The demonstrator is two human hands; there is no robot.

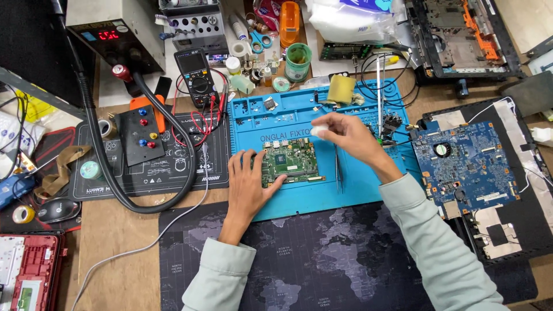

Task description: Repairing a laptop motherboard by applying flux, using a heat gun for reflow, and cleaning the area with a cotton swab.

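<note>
A small green circuit board (290, 162) is seen lying flat on a blue silicone work mat (357, 190), and everything else is placed here in relation to that board. The left hand (246, 185) is laid palm down at the board's left edge; its fingers (239, 161) are spread slightly apart and nothing is gripped, while the thumb is pressed against the board's lower left corner. The right hand (349, 135) is held just above the board's upper right corner, and its fingertips are pinched together on a small white wad (319, 131), perhaps a swab or a piece of cotton; what it is cannot be told for certain. Just right of the board, a pair of tweezers (337, 168) is laid on the mat. Farther right of the board, a larger blue circuit board (465, 163) with a small fan is set in an opened black laptop shell. Above and left of the board, a black multimeter (196, 76) with red leads is placed, and beyond it a bench unit with a red digital readout (113, 33). Left of the board, a black printed mat (173, 167) is crossed by a thick black hose (103, 155). Below the board, the wooden surface (115, 259) is covered by a dark desk mat printed with a world map (322, 259). Both forearms are covered by pale green sleeves.
</note>
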